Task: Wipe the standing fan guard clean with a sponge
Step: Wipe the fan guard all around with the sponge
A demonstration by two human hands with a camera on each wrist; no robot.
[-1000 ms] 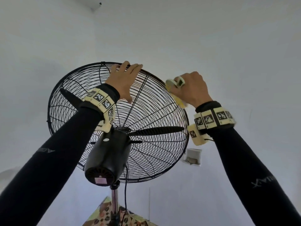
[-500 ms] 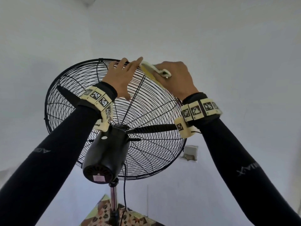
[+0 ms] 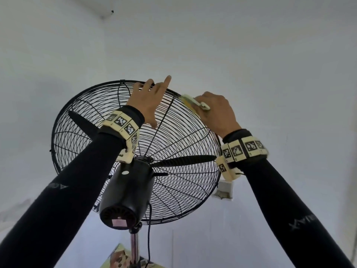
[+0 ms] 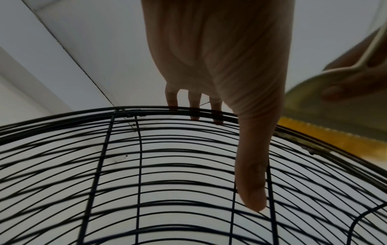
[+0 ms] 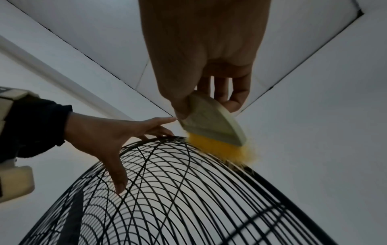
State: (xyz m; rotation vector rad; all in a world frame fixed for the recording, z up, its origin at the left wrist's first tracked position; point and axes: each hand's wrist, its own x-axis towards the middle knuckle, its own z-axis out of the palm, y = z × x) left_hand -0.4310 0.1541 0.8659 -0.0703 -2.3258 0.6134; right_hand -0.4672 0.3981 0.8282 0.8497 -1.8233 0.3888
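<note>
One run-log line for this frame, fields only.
phase: wiping | right hand: grips sponge on top rim of fan guard | left hand: rests on rim, fingers over it | fan blades: not blurred

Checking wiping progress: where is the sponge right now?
In the head view the sponge is on the guard's upper right rim, gripped by the right hand, just right of the left hand.

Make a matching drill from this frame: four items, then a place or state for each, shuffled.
Items:
1. left hand
2. yellow sponge with pale plastic handle
3. black wire fan guard
4. black motor housing

States:
A. behind the guard's centre, atop the pole
B. gripped by the right hand, pressed on the upper rim
C. fingers spread over the top rim
D. encloses the dark blades

Pairs: 1-C, 2-B, 3-D, 4-A
</note>
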